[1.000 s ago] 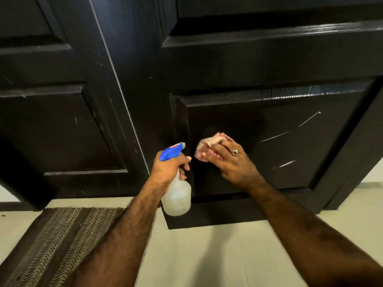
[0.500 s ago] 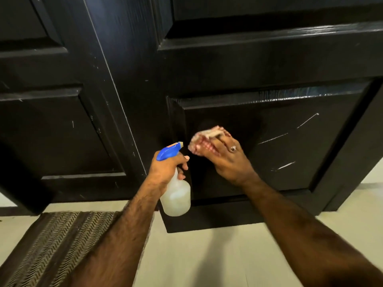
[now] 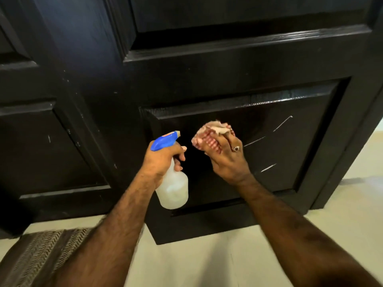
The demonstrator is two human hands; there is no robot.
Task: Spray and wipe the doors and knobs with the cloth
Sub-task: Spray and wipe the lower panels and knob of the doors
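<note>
Low on the dark right-hand door [image 3: 259, 65], your right hand [image 3: 227, 160] presses a bunched red-checked cloth [image 3: 209, 135] against the lower panel [image 3: 290, 141], fingers curled round it. Your left hand [image 3: 161, 160] grips the spray bottle [image 3: 173, 187] by its neck, blue nozzle [image 3: 164, 140] aimed at the panel, just beside the cloth. Work toward the pale streaks [image 3: 267, 168] to the right, keep the cloth flat and pressure even, and follow the moulded edges. No knob shows here.

cloth [image 3: 211, 135] wiped rightward across door panel [image 3: 290, 141]
</note>
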